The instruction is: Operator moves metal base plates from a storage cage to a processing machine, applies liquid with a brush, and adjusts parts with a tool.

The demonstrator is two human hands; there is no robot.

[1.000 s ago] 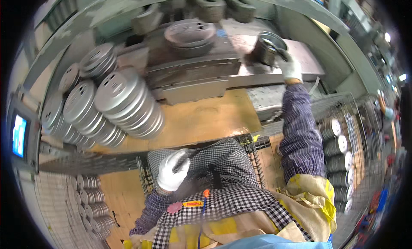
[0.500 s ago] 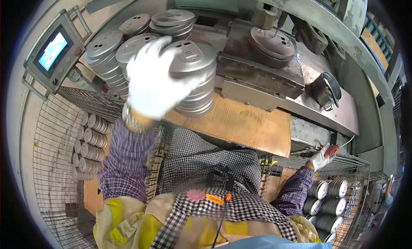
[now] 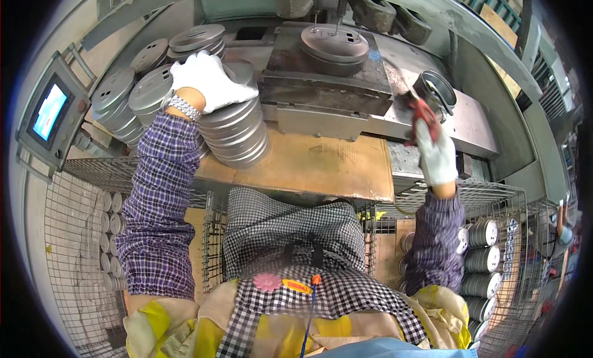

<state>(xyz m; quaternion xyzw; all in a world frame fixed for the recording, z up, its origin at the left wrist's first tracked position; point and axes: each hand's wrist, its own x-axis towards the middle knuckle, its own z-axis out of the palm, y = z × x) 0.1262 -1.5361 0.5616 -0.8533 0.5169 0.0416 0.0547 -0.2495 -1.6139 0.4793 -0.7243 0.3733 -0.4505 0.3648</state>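
My left hand (image 3: pixel 207 83), in a white glove, spans the top of the nearest stack of round metal discs (image 3: pixel 238 132). Its thumb lies along the top disc's near edge, and the fingertips curl out of sight at the far left side. On the right, my gloved right hand (image 3: pixel 437 155) is closed around a red-handled tool (image 3: pixel 424 118). The tool's thin metal end is blurred and points at the machine, so its exact kind is unclear. A round metal disc (image 3: pixel 333 42) sits on the machine's dark block (image 3: pixel 327 86), beneath thin rods.
More disc stacks (image 3: pixel 114 92) stand at the left, beside a control screen (image 3: pixel 49 111). A metal pot (image 3: pixel 435 89) is right of the block. Cardboard (image 3: pixel 321 166) covers the front ledge. Wire baskets (image 3: pixel 80 234) with discs flank me. Heavy metal parts (image 3: pixel 370 12) overhang the block.
My left hand has come down onto the nearest stack from above it. My right hand has swung up and inward with the red-handled tool, from the right basket toward the pot. The whole view has shifted.
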